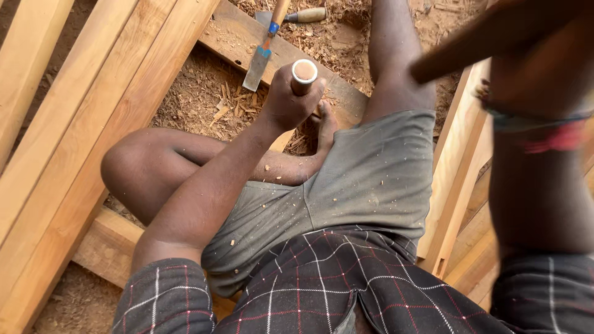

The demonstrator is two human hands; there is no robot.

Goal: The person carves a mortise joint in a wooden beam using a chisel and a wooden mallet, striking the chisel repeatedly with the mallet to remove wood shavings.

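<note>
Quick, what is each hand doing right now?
Left hand: closed around a chisel handle.
Right hand: out of view; only the raised arm and a blurred wooden handle show.

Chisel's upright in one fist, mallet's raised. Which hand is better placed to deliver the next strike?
Right. The right hand is raised with the wooden mallet above the work; the left hand is closed around the chisel handle, steadying it.

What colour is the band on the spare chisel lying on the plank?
Blue, on the spare chisel between its wooden handle and steel blade; head view.
</note>
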